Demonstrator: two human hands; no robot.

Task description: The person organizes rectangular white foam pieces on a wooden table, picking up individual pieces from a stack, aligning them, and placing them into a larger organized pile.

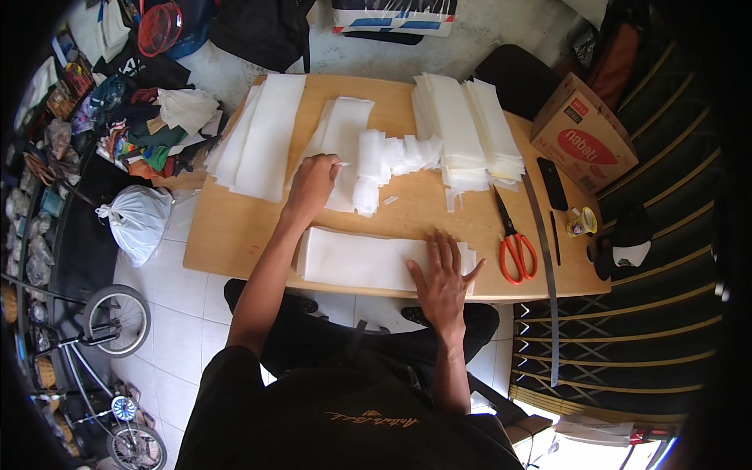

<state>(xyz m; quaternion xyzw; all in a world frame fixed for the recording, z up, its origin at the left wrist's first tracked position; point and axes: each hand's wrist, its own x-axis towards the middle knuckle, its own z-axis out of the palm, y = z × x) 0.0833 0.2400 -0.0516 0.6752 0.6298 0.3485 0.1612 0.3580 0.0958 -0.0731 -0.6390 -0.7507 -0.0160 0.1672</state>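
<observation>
My right hand (445, 280) lies flat with spread fingers on the right end of a neat stack of long white sheets (356, 257) along the table's near edge. Farther off, my left hand (313, 186) is closed over a second white stack (346, 125), its fingers pinched. A tiny white bit shows at those fingertips, too small to name. Just right of that hand sits a loose heap of short white strips (372, 160). More long white sheets (270, 137) are fanned at the far left. Two thicker cream-white piles (450, 129) stand at the far right.
Orange-handled scissors (517, 257) and a long metal ruler (548, 286) lie at the table's right, the ruler overhanging the near edge. Beyond them are a black phone (552, 184), a dark pen (555, 237), a small yellow cup (582, 222) and a cardboard box (580, 133).
</observation>
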